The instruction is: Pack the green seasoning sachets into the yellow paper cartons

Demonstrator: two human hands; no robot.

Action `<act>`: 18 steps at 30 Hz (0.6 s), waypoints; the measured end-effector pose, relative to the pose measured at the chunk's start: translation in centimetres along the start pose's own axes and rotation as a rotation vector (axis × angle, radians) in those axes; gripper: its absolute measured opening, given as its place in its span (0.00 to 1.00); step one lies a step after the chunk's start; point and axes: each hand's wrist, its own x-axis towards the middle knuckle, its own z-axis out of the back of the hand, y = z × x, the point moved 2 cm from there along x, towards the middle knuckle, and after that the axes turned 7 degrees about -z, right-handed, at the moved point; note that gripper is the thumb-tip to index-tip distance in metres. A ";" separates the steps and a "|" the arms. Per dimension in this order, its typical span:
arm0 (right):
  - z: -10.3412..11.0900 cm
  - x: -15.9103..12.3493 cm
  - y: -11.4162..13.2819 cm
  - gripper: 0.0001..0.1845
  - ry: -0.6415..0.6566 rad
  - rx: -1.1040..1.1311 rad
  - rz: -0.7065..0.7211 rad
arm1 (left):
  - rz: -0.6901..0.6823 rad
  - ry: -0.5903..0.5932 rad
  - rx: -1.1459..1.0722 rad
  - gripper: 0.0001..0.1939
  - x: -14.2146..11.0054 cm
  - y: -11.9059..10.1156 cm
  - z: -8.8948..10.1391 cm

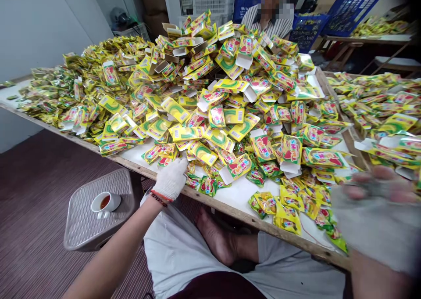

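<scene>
Head view looks down on a long white worktable (237, 198) heaped with yellow-and-green sachets and small cartons; the pile (210, 92) runs from the far left corner across to the right edge, thickest toward the far side; the left hand (171, 179), in a white knit glove with a red-and-dark band at the wrist, reaches over the near edge of the table and rests its fingers on the sachets at the front of the heap, curled narrow over them, though whether it actually pinches one I cannot tell; an open carton (237, 167) lies just beside that hand, toward the middle of the table; the right hand (378, 202), also gloved with bare fingertips showing, hangs blurred and close to the camera above the near right corner, its fingers spread fairly wide and holding nothing that I can make out; loose sachets (286, 211) lie scattered near the near edge between the two hands; below the table's left end a grey plastic stool (82, 220) carries a white cup (105, 202) of brownish drink; another person in a striped shirt (272, 24) sits at the far side of the table.
</scene>
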 end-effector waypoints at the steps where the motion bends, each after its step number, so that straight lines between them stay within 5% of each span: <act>1: -2.0 -0.8 0.2 0.20 0.131 0.112 0.003 | -0.004 0.026 0.040 0.14 0.3 -0.1 -0.2; 3: -7.6 -3.2 0.5 0.18 0.503 -0.050 -0.047 | -0.016 0.044 0.080 0.14 0.9 -0.6 -0.5; 5: -13.4 -5.8 0.7 0.17 0.826 -0.380 0.145 | -0.020 0.027 0.087 0.15 1.2 -1.0 -0.5; 9: -20.4 -8.3 0.6 0.12 0.943 -0.522 0.334 | -0.062 -0.057 -0.041 0.12 1.3 -0.7 0.0; 14: -19.6 -7.5 -0.6 0.09 0.950 -0.749 0.356 | -0.028 -0.239 -0.530 0.05 0.0 0.4 0.0; 18: -16.3 -6.5 -1.6 0.06 0.830 -0.423 0.075 | 0.110 -0.292 -1.175 0.12 -1.1 -0.6 -1.0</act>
